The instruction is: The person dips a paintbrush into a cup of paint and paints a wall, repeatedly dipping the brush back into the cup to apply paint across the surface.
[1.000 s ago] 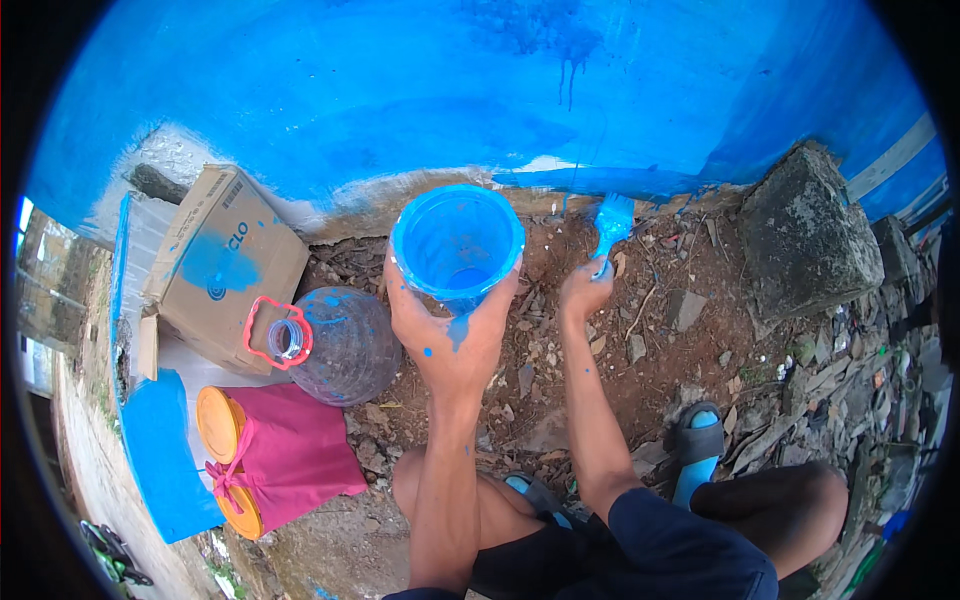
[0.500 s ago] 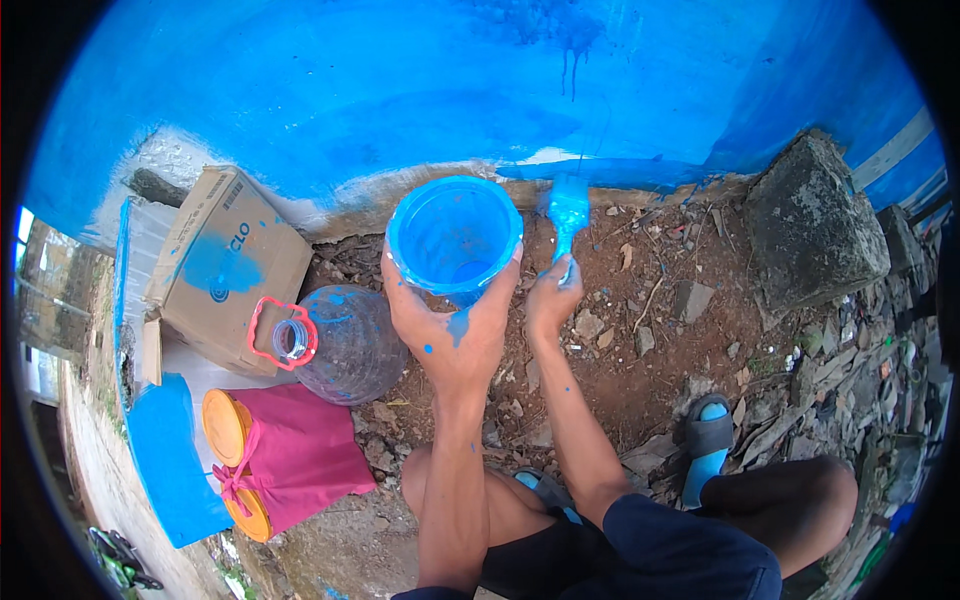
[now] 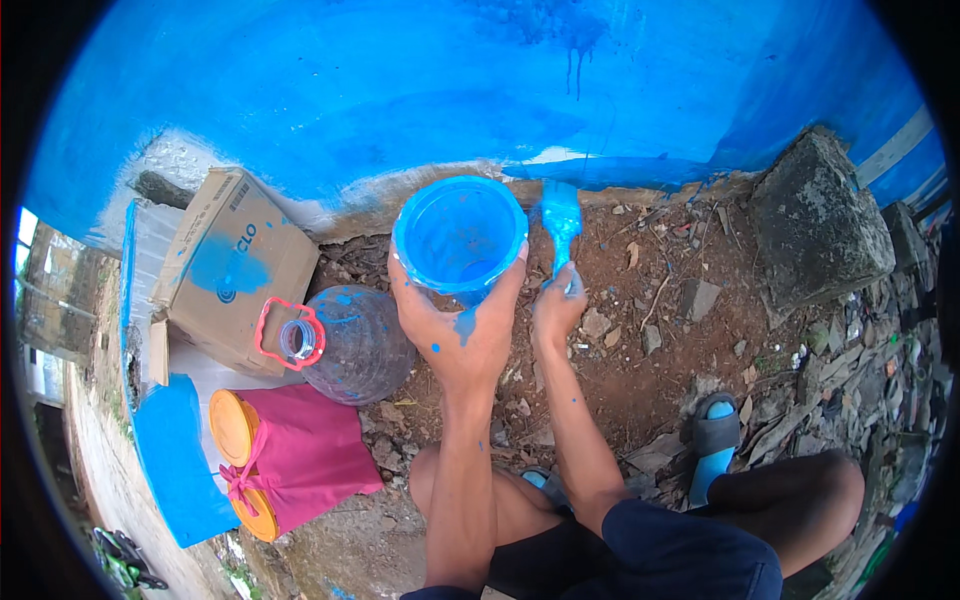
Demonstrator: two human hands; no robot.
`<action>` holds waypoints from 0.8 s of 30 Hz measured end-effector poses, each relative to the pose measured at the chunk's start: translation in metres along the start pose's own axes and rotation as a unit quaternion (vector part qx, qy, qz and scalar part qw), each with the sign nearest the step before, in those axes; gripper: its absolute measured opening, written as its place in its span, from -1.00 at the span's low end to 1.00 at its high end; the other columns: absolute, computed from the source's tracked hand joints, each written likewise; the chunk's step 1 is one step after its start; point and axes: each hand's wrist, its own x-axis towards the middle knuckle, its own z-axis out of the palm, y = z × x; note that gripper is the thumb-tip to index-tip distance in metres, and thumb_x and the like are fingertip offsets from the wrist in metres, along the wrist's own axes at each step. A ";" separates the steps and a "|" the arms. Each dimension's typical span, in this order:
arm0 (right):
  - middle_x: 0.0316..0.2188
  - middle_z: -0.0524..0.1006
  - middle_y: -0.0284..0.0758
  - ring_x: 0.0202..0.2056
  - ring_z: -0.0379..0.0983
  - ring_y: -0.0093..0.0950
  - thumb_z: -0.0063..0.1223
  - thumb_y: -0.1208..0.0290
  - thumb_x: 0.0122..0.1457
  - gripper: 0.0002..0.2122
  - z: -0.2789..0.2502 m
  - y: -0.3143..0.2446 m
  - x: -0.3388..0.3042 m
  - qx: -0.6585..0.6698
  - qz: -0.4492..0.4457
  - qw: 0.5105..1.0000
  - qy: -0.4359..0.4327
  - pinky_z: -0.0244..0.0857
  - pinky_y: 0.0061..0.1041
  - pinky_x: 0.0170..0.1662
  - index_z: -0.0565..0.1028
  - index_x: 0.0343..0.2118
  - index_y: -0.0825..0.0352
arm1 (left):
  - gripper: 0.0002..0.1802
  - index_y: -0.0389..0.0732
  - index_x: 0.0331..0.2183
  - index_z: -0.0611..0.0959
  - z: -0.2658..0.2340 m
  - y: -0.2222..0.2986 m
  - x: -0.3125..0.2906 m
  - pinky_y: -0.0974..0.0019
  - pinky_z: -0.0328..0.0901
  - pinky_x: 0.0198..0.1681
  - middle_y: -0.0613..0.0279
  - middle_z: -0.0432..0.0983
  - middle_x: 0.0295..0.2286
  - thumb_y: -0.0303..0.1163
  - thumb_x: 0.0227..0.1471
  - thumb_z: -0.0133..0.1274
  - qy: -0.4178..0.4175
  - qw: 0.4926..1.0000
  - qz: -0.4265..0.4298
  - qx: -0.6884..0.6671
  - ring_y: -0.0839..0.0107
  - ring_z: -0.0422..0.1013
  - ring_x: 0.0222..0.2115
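Observation:
My left hand is wrapped round a blue paint pot, held up in front of the wall with its mouth tilted toward me. Blue paint coats the pot's inner wall and rim, and spots of it mark the hand. In my right hand is a paintbrush, gripped by its handle with the bristles pointing up. The brush is just right of the pot, its bristle end close to the bottom edge of the blue wall. Whether the bristles touch the wall, I cannot tell.
Left stand a paint-splashed cardboard box, a clear plastic jug with a red handle, and a pink cloth bundle round orange-lidded containers. A concrete block sits at right. Stones and leaves litter the soil.
The whole view has shifted slightly, so most things appear a little farther right. The brush has moved slightly left and nearer the pot. Both hands keep their holds.

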 end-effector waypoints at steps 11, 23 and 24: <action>-0.53 0.52 -0.11 -0.47 0.44 -0.31 -0.15 0.29 0.37 -0.66 0.025 0.004 0.012 0.004 -0.024 0.995 -0.097 0.27 -0.26 -0.31 0.50 -0.30 0.55 | -0.20 -0.36 0.05 0.43 0.005 -0.016 -0.007 0.23 0.34 0.01 0.09 0.51 -0.10 -0.49 -0.23 0.46 -0.006 1.000 0.006 0.009 0.34 0.46 -0.10; -0.52 0.53 -0.05 -0.48 0.44 -0.15 -0.13 0.30 0.35 -0.67 0.045 0.013 0.012 -0.046 -0.107 0.991 -0.067 0.26 -0.19 -0.31 0.51 -0.29 0.54 | -0.24 -0.35 0.03 0.45 0.004 -0.002 -0.004 0.24 0.36 0.00 0.09 0.51 -0.12 -0.49 -0.23 0.46 0.025 0.999 -0.032 -0.026 0.35 0.46 -0.10; -0.52 0.53 -0.05 -0.48 0.44 -0.15 -0.13 0.30 0.35 -0.67 0.041 0.016 0.004 -0.046 -0.105 0.991 -0.069 0.26 -0.19 -0.31 0.51 -0.29 0.54 | -0.24 -0.35 0.03 0.45 0.002 -0.003 -0.004 0.23 0.36 -0.01 0.09 0.51 -0.12 -0.49 -0.23 0.46 0.023 0.998 -0.040 -0.033 0.36 0.46 -0.10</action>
